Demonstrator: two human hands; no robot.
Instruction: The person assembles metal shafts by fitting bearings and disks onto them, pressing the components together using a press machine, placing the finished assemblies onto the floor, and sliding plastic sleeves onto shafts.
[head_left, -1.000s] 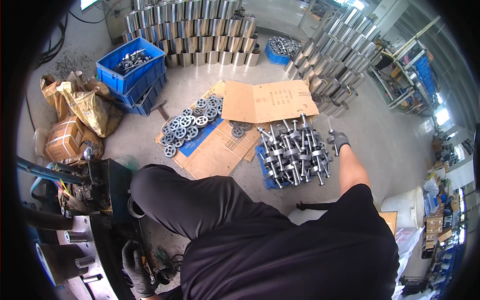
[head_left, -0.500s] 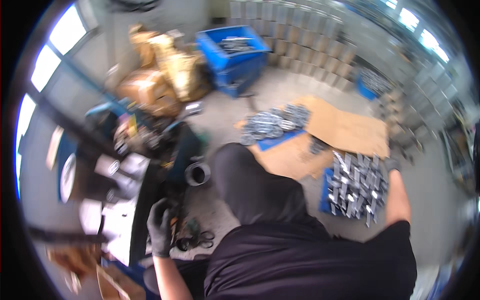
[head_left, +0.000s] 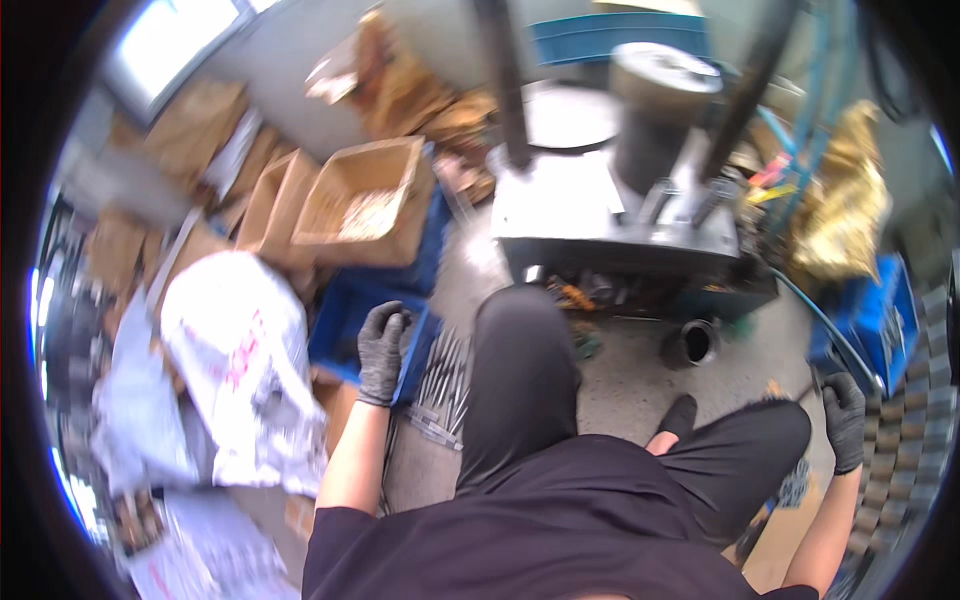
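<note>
My left hand, in a dark grey glove, is over a blue bin on the left. Its fingers are loosely bent and a little apart, with nothing visible in them. Beside that bin, thin metal rods lie on the floor. Far to the right is my right hand, also gloved, near a thin hose and a blue crate. Motion blurs its bent fingers, so any grip is hidden. Ahead stands a metal machine with a thick upright cylinder.
A tan bin of small pale pieces stands back left, behind a white sack. A short open metal tube is on the floor below the machine. A golden sack sits at the right.
My view and body have swung left to face the machine. My right hand is away from the pile of metal parts; my left hand is now over the blue bin.
</note>
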